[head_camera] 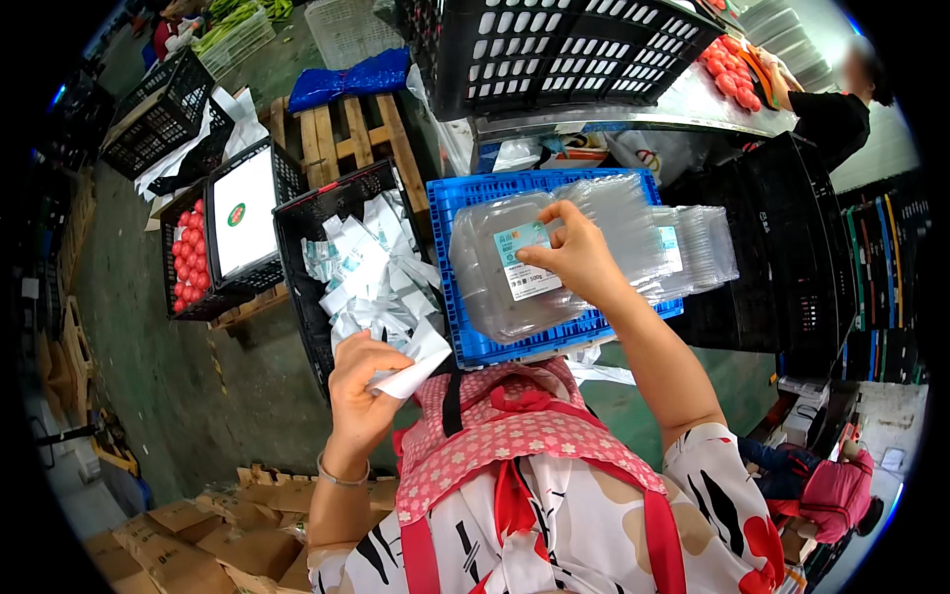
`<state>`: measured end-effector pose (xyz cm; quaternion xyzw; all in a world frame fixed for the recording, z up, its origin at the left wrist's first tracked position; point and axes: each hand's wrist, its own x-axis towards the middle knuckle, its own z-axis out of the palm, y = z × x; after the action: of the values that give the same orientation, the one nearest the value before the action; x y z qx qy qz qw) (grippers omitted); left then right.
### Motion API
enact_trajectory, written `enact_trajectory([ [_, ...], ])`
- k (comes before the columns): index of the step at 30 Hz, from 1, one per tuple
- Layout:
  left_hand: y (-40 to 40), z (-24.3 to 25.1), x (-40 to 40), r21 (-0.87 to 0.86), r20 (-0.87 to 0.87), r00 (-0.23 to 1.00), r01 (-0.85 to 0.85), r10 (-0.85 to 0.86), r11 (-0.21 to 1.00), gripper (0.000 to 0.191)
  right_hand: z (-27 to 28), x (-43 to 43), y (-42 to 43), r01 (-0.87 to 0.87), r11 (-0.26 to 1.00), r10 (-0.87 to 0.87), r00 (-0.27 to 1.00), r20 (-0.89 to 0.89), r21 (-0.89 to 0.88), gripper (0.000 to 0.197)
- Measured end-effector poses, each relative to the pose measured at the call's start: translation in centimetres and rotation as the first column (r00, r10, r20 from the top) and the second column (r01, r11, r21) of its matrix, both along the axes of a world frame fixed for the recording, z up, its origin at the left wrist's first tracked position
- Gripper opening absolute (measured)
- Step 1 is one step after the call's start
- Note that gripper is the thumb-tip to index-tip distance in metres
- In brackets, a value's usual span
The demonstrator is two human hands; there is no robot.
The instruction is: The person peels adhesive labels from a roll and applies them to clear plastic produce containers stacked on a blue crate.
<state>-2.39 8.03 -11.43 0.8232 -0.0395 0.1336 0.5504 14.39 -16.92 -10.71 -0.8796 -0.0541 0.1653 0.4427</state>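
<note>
My right hand [575,256] touches a printed label [525,260] on a clear plastic lid or tray. Its thumb and a finger rest on the label, and whether they grip it I cannot tell. That piece is at the near end of a row of nested clear plastic trays [605,215], lying on an upturned blue plastic crate [475,349]. In my left hand [364,386] is a strip of white label backing paper [417,360], pinched between thumb and fingers. Just beyond this hand, a black crate [312,327] holds a heap of used backing strips [371,260].
Black crates [742,282] stand at the right. Crates of red-wrapped round produce [191,256] sit at the left by a wooden pallet [356,137]. A large black crate [564,59] rests on the metal table ahead. Cardboard boxes [215,534] lie behind left. Two people work at the right.
</note>
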Motion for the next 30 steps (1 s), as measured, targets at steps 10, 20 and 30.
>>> enact_trajectory([
  [10,-0.1,2.4,-0.9,0.021,0.126,0.992,0.020,-0.022,1.000,0.014,1.1,-2.6,-5.0,0.460,0.672,0.080,0.733,0.675,-0.580,0.101],
  [20,-2.3,6.4,-2.1,0.064,0.163,0.984,-0.086,0.074,0.994,0.019,4.3,-3.1,-8.2,0.355,0.893,-0.099,0.753,0.650,-0.275,0.066],
  [30,-6.3,6.7,-1.8,0.090,0.304,0.923,-0.275,0.237,0.957,0.012,-5.2,1.7,-29.3,0.553,0.618,-0.032,0.727,0.685,-0.558,0.068],
])
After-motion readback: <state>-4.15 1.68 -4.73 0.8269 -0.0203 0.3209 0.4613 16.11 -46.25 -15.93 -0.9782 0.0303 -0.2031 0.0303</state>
